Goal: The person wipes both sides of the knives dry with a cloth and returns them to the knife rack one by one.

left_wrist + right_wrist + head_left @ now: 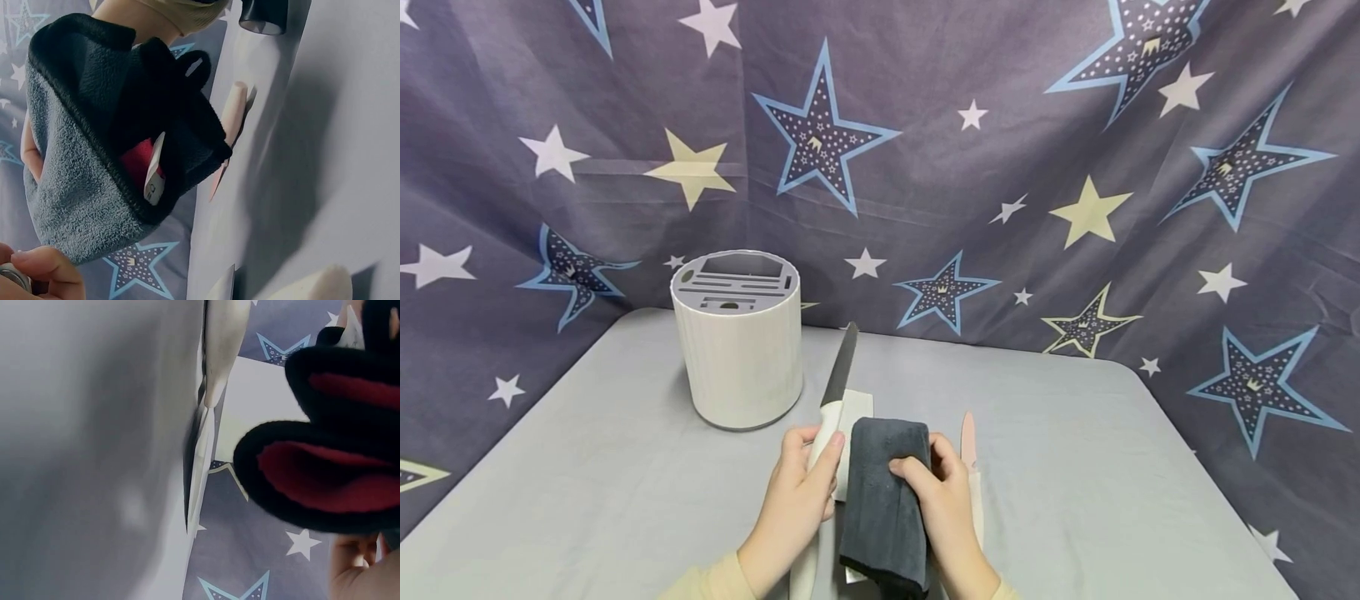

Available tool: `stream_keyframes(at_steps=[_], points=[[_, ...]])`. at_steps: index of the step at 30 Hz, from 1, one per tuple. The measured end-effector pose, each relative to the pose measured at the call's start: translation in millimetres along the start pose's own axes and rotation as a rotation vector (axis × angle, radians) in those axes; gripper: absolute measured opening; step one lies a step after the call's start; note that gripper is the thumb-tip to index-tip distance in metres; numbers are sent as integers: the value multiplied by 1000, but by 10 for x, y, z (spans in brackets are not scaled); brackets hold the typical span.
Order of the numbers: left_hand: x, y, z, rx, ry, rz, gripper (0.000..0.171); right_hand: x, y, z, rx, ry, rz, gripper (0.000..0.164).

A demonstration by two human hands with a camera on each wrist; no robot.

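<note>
My left hand point(797, 492) grips a kitchen knife by its white handle point(825, 433), the dark blade point(841, 367) pointing up and away. In my right hand point(943, 500) is a folded dark grey cloth point(887, 492), thumb on top and fingers behind. The left wrist view shows the cloth's plush grey side point(81, 187), black edging and a white label point(154, 172); red lining point(337, 475) shows in the right wrist view. The cloth is just right of the knife, partly covering a flat white rectangular piece point(859, 406).
A white ribbed knife block point(741, 358) with a slotted grey top stands at the back left. A small knife with a pink blade point(968, 442) lies right of my right hand. Another white handle point(803, 575) lies below my left hand. A star-patterned curtain point(925, 167) hangs behind the table.
</note>
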State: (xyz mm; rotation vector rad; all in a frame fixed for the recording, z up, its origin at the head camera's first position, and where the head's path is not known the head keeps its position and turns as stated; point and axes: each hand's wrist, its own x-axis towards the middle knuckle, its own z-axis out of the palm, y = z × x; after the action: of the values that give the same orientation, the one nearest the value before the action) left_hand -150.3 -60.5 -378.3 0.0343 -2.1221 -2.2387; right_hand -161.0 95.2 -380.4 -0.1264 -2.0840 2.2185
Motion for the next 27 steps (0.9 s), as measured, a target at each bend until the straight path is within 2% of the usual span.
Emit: stream_keyframes(at_steps=[7, 14, 17, 21, 27], points=[[-4, 0, 19, 4, -20, -10, 34, 58, -37, -26, 14, 12, -23, 20], [-20, -7, 33, 210, 31, 28, 30, 116, -55, -46, -1, 30, -32, 19], [-32, -14, 37, 266, 37, 38, 30, 139, -54, -48, 0, 32, -32, 19], [-48, -26, 44, 306, 13, 56, 31, 165, -58, -39, -10, 41, -47, 19], [-71, -30, 76, 304, -19, 57, 30, 184, -83, -18, -24, 74, -72, 17]])
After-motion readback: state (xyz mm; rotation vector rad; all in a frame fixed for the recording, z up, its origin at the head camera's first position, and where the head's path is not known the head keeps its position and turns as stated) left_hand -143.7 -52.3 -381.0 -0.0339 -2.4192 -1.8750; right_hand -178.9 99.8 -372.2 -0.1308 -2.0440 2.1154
